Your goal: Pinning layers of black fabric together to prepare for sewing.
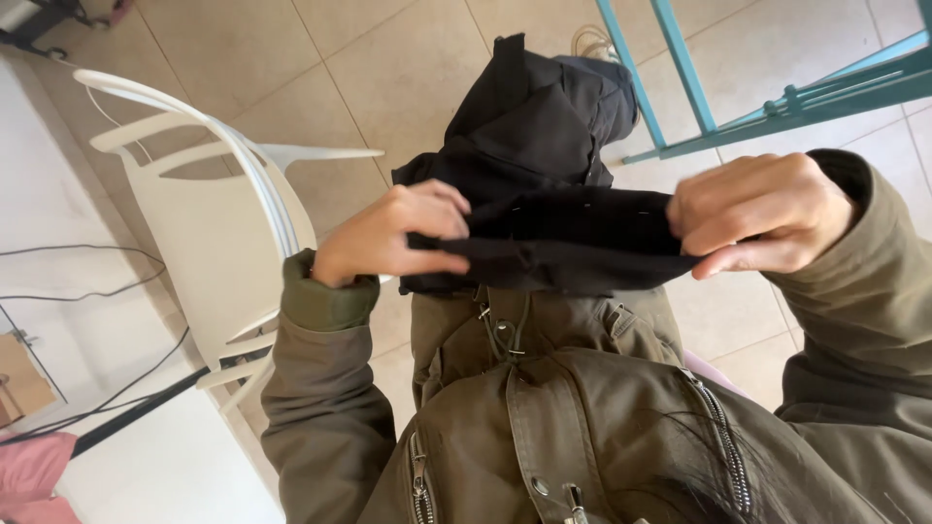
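Note:
Both my hands hold a black piece of clothing [553,243] stretched between them at chest height. My left hand [393,238] pinches its left end between thumb and fingers. My right hand [762,213] grips its right end with the fingers curled over the fabric. The rest of the black garment [534,116] hangs bunched below, over the tiled floor. I wear an olive-green jacket [602,427] with zips; its sleeves cover both arms to the wrists.
A white plastic chair [209,218] stands to the left, beside a white surface [58,291] crossed by black cables. A teal metal frame [777,97] stands at the upper right. Pink fabric [29,475] lies at the bottom left. Beige floor tiles [388,68] lie below.

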